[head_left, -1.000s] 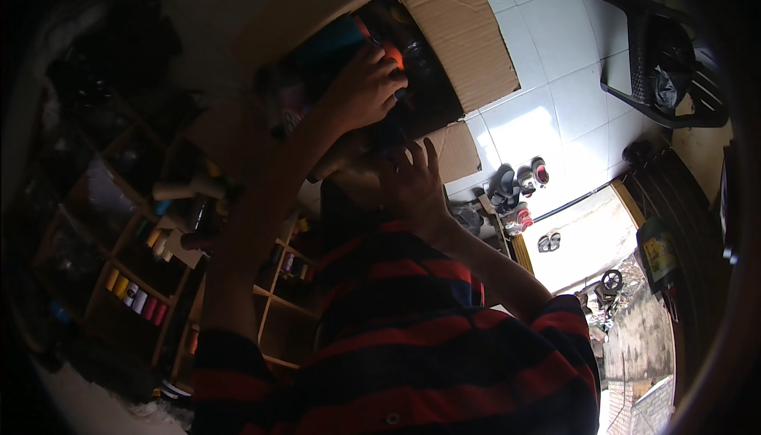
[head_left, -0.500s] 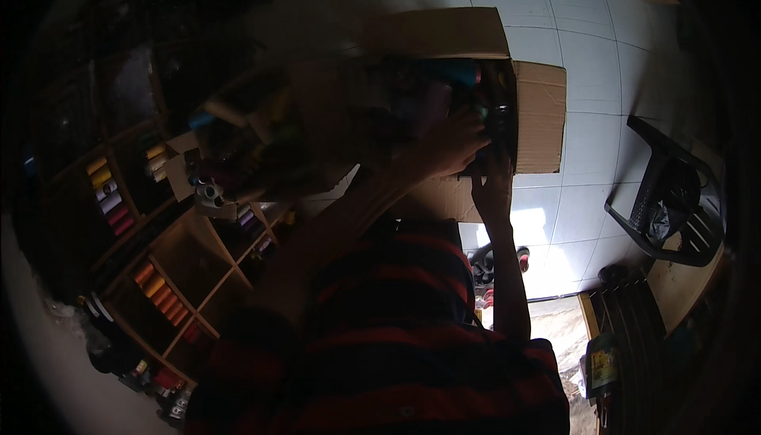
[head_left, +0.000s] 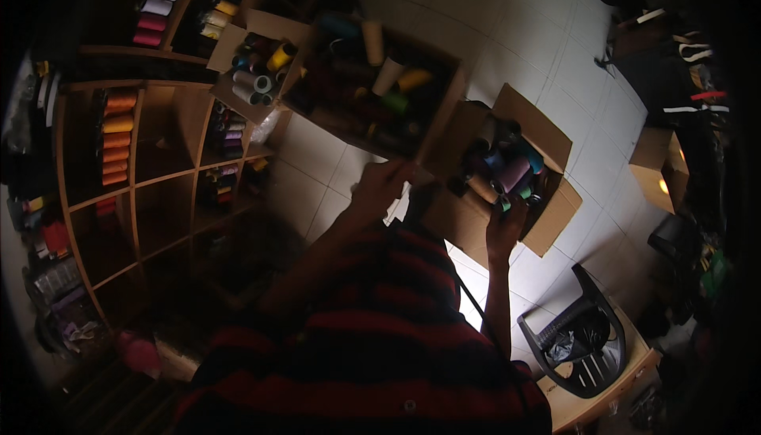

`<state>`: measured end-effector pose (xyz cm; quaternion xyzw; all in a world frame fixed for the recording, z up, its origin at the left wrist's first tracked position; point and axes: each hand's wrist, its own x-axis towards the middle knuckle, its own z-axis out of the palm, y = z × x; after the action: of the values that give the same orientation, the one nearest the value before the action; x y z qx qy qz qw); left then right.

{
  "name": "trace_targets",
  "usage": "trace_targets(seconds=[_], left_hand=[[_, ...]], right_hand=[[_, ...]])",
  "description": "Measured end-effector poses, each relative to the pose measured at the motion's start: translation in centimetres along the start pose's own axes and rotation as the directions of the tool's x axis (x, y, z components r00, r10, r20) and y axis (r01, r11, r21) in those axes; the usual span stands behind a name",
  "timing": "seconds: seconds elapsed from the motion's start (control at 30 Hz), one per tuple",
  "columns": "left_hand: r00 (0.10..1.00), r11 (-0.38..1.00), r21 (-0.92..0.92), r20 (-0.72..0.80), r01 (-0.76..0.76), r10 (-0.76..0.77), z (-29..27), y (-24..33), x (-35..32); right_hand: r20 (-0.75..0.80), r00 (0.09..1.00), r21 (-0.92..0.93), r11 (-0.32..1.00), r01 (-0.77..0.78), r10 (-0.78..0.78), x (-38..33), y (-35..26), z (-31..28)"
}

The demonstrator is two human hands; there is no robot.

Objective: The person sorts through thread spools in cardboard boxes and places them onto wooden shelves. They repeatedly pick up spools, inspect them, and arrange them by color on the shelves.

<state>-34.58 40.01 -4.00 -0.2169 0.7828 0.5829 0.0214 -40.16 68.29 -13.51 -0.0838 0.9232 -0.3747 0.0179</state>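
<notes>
Cubbyhole shelf: at 9 to 10 o'clock from the middle of the view, wooden, with a stack of orange thread spools in one compartment.
Small carton: toward 11 o'clock, just beside the shelf, flaps spread, filled with thread cones.
Large carton: at 12 o'clock, holding tan cones and others in shadow.
Left hand: near the middle, fingers curled, well apart from the right; cannot tell whether it grips anything.
Flapped carton: toward 3 o'clock, full of mixed spools, a purple spool among them.
Right hand: at that carton's 6 o'clock side, fingertips at a green-ended spool; cannot tell if clamped.
Armchair: at 4 o'clock, black plastic.
</notes>
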Motion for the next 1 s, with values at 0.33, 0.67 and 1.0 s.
trace_targets(seconds=[0.33, 0.67, 1.0], left_hand=[[0.978, 0.977, -0.044, 0.02, 0.209, -0.208, -8.3, -8.2, -7.8], [0.943, 0.949, 0.018, 0.106, 0.315, -0.315, -2.0, -8.9, -9.7], [0.944, 0.942, 0.154, 0.095, 0.299, -0.316, 3.7, -6.2, -10.3]], right_hand=[[0.272, 0.856, -0.373, 0.772, 0.515, -0.44, 8.0, 2.7, 4.2], [0.52, 0.759, -0.426, 0.651, 0.628, -0.391, 11.0, 4.0, 2.4], [0.529, 0.678, -0.212, 0.694, 0.688, -0.51, 11.7, 6.2, -1.8]])
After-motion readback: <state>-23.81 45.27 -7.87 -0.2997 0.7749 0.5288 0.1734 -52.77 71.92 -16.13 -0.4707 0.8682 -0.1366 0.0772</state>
